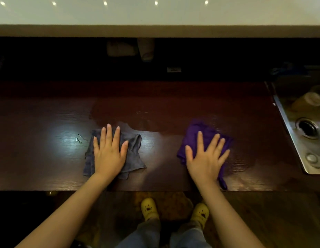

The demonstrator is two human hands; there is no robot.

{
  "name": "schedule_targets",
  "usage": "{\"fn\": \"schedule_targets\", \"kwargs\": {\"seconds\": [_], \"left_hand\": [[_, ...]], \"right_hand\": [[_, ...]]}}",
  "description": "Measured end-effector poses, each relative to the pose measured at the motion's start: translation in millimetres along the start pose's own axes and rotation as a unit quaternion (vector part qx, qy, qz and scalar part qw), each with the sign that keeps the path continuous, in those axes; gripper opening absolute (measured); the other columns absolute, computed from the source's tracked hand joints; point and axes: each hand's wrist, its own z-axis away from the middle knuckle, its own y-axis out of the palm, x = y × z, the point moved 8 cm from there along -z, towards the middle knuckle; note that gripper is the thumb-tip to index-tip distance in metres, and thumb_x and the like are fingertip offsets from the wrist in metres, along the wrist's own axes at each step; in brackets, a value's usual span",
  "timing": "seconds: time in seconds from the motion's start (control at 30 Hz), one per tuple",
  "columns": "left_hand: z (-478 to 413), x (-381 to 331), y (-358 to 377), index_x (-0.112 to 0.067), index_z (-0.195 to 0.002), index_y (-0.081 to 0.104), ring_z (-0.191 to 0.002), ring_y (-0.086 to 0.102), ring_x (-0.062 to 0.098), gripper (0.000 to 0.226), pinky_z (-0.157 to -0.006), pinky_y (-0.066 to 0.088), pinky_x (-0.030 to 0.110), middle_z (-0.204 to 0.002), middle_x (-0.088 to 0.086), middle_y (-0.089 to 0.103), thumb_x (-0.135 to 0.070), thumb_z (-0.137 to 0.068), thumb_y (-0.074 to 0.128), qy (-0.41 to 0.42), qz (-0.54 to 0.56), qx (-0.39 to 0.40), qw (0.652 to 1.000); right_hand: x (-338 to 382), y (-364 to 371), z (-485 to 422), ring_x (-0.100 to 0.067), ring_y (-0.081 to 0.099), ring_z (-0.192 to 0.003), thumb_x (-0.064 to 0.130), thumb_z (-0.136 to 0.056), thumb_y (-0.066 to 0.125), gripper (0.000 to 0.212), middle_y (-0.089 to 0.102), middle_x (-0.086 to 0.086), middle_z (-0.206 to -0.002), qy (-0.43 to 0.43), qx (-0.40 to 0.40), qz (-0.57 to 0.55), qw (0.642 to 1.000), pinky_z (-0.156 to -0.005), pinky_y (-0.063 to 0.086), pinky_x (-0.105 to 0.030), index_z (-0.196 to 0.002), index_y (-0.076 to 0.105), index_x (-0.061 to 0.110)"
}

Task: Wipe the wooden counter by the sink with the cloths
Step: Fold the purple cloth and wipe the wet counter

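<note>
Head view: dark wooden counter (48, 122), spread fingers of left hand (109, 154) on grey cloth (134, 156), right hand (205, 158) on purple cloth (196, 129).

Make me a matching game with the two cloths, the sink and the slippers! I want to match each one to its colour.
Things:
1. Cloth under the left hand
2. Cloth under the right hand
3. Sink
4. Slippers

Colours:
A. Yellow
B. Purple
C. Grey
D. Shiny silver

Right pairs:
1-C: the grey cloth lies flat under the left hand.
2-B: the purple cloth lies under the right hand, nearer the sink.
3-D: the sink is shiny silver metal.
4-A: the slippers on the floor are yellow.
</note>
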Motion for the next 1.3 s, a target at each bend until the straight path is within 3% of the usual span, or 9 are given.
{"fn": "schedule_targets", "kwargs": {"seconds": [0.3, 0.47, 0.63, 0.83, 1.03, 1.17, 1.3], "left_hand": [[-2, 1, 5, -0.018, -0.145, 0.023, -0.145, 0.011, 0.028, 0.059, -0.116, 0.007, 0.053, -0.156, 0.013, 0.017, -0.046, -0.093, 0.027, 0.001, 0.003, -0.002, 1.0], [-2, 2, 6, -0.018, -0.144, 0.024, -0.145, 0.012, 0.028, 0.059, -0.115, 0.009, 0.053, -0.156, 0.013, 0.018, -0.046, -0.092, 0.024, 0.0, -0.018, -0.001, 1.0], [-2, 0, 3, -0.02, -0.145, 0.023, -0.145, 0.009, 0.025, 0.056, -0.117, 0.006, 0.052, -0.157, 0.01, 0.015, -0.043, -0.095, 0.032, -0.003, -0.008, 0.002, 1.0], [-1, -1, 1, -0.02, -0.145, 0.023, -0.146, 0.007, 0.025, 0.055, -0.116, 0.003, 0.051, -0.158, 0.009, 0.012, -0.039, -0.095, 0.036, -0.012, -0.014, 0.01, 1.0], [-4, -8, -2, -0.015, -0.145, 0.023, -0.144, 0.009, 0.033, 0.055, -0.115, 0.006, 0.055, -0.156, 0.016, 0.013, -0.034, -0.095, 0.038, -0.055, -0.057, 0.016, 0.997], [11, -80, -4, -0.013, -0.142, 0.031, -0.142, 0.018, 0.036, 0.055, -0.112, 0.01, 0.058, -0.153, 0.019, 0.023, -0.03, -0.092, 0.047, -0.025, -0.041, -0.01, 0.999], [38, -199, 20, -0.018, -0.144, 0.027, -0.142, 0.02, 0.029, 0.062, -0.114, 0.012, 0.051, -0.153, 0.012, 0.028, -0.031, -0.088, 0.051, 0.059, 0.023, 0.042, 0.997]], "right_hand": [[119, 26, 35, -0.045, 0.003, -0.142, 0.057, -0.089, 0.032, 0.066, 0.009, -0.026, -0.155, -0.168, 0.042, -0.005, 0.985, -0.111, -0.001, -0.064, -0.147, 0.016, 0.03], [110, 23, 65, -0.038, 0.012, -0.144, 0.056, -0.087, 0.033, 0.063, 0.02, -0.017, -0.155, -0.261, 0.045, -0.011, 0.964, -0.113, 0.01, -0.06, -0.145, 0.023, 0.033], [66, 16, 61, -0.026, 0.012, -0.146, 0.056, -0.089, 0.033, 0.058, 0.022, -0.005, -0.156, -0.316, 0.057, -0.024, 0.947, -0.116, 0.006, -0.052, -0.144, 0.023, 0.037], [-32, -6, 32, -0.027, 0.022, -0.143, 0.055, -0.087, 0.039, 0.058, 0.029, -0.005, -0.154, -0.3, 0.034, -0.007, 0.953, -0.114, 0.019, -0.053, -0.142, 0.031, 0.037], [-138, -30, -1, -0.027, 0.019, -0.144, 0.057, -0.086, 0.033, 0.06, 0.026, -0.005, -0.155, -0.24, 0.033, 0.019, 0.97, -0.114, 0.015, -0.05, -0.143, 0.028, 0.038], [-182, -40, -18, -0.026, 0.015, -0.145, 0.058, -0.086, 0.028, 0.061, 0.023, -0.005, -0.156, -0.214, 0.034, 0.02, 0.976, -0.116, 0.01, -0.05, -0.143, 0.026, 0.038], [-205, -43, -37, -0.026, 0.011, -0.146, 0.059, -0.087, 0.031, 0.061, 0.019, -0.006, -0.158, -0.196, 0.031, 0.031, 0.98, -0.117, 0.008, -0.05, -0.144, 0.023, 0.039]]}}
